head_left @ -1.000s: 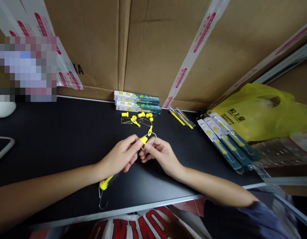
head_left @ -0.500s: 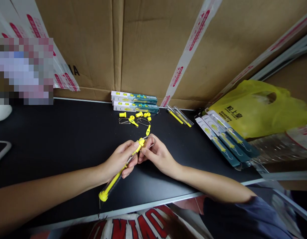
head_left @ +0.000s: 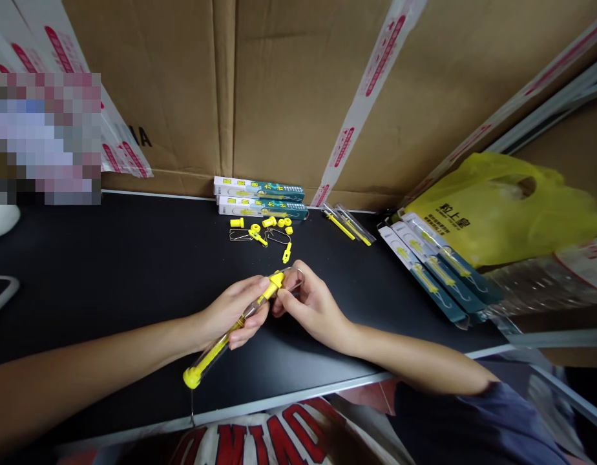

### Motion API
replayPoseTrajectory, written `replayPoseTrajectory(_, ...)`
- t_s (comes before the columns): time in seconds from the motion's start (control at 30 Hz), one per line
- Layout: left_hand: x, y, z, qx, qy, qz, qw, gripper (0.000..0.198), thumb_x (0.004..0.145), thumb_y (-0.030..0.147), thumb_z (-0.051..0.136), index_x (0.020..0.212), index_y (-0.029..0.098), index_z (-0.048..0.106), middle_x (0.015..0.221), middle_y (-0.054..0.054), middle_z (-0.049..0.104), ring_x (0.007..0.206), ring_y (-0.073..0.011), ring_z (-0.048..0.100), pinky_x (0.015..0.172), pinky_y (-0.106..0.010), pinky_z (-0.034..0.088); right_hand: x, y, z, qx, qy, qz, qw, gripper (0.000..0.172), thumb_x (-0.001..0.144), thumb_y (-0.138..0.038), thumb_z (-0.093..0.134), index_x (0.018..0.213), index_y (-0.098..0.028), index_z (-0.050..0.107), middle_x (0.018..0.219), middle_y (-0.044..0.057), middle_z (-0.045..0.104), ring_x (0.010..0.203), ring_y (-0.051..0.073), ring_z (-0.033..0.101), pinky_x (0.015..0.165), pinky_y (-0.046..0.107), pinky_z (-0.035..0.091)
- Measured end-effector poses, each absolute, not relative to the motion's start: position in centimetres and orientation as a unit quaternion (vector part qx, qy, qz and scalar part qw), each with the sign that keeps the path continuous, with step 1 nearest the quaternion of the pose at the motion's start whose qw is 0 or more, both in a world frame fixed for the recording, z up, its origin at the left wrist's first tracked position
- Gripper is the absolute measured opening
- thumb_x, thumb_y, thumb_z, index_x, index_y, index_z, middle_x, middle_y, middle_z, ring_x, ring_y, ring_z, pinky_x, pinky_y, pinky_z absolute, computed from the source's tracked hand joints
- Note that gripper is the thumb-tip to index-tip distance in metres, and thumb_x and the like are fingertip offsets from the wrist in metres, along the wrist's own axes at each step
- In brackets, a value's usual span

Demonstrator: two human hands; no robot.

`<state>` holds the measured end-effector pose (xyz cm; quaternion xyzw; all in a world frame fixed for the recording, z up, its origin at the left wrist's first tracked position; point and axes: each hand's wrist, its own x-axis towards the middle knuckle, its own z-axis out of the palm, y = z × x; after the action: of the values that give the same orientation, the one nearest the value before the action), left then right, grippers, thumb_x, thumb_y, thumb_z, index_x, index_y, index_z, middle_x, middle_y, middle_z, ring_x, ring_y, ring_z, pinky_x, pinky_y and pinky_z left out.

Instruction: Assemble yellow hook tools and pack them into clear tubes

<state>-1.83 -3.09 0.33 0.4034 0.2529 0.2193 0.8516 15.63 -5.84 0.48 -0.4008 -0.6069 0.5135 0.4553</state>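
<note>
Over the black table (head_left: 124, 271) my left hand (head_left: 235, 310) grips a clear tube with yellow ends, a small spring scale (head_left: 221, 345), which slants down toward me. A thin metal hook hangs from its lower yellow cap (head_left: 192, 378). My right hand (head_left: 311, 303) pinches the metal ring (head_left: 294, 276) at the tube's upper yellow end. Both hands meet at that end, fingers closed.
Loose yellow caps and wire clips (head_left: 262, 231) lie beyond my hands, in front of two teal boxes (head_left: 260, 199). Bare scales (head_left: 349, 226) and several packaged ones (head_left: 434, 265) lie to the right by a yellow plastic bag (head_left: 502, 206). Cardboard boxes (head_left: 289, 84) wall the back.
The tube has slid out farther below my left hand, its lower yellow cap moving down-left toward the table edge. My right hand stays pinched at the ring.
</note>
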Motion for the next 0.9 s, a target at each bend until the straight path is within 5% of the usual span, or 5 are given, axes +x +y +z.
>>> replayPoseTrajectory(0.57, -2.7, -2.0, 0.4, 0.421, 0.234, 0.167, 0.86, 0.032, 0.094, 0.049, 0.04, 0.09, 0.019, 0.049, 0.043, 0.009, 0.047, 0.023, -0.0039, 0.026, 0.023, -0.013, 0.033, 17.5, -3.8, 1.3, -0.332, -0.641, 0.562, 0.403, 0.026, 0.089, -0.032, 0.059, 0.108, -0.023, 0.043, 0.085, -0.001, 0.054, 0.073, 0.011, 0.057, 0.06, 0.023, 0.052)
replayPoseTrajectory(0.77, -2.9, -1.4, -0.2, 0.39, 0.195, 0.046, 0.899, 0.062, 0.093, 0.058, 0.024, 0.051, 0.016, 0.044, 0.031, 0.006, 0.03, 0.021, -0.004, 0.021, 0.022, -0.014, 0.024, 17.7, -3.6, 1.6, -0.34, -0.721, 0.509, 0.323, 0.034, 0.082, -0.028, 0.068, 0.112, -0.017, 0.055, 0.098, 0.004, 0.058, 0.078, 0.011, 0.057, 0.065, 0.023, 0.052)
replayPoseTrajectory(0.9, -3.1, -1.1, 0.2, 0.361, 0.156, 0.017, 0.919, 0.048, 0.088, 0.05, 0.036, 0.055, 0.016, 0.045, 0.037, 0.006, 0.031, 0.025, -0.0025, 0.021, 0.025, -0.013, 0.024, 18.8, -2.5, 1.9, -0.281, -0.699, 0.593, 0.285, 0.041, 0.085, -0.029, 0.065, 0.122, -0.015, 0.053, 0.097, 0.005, 0.062, 0.084, 0.013, 0.061, 0.068, 0.025, 0.053)
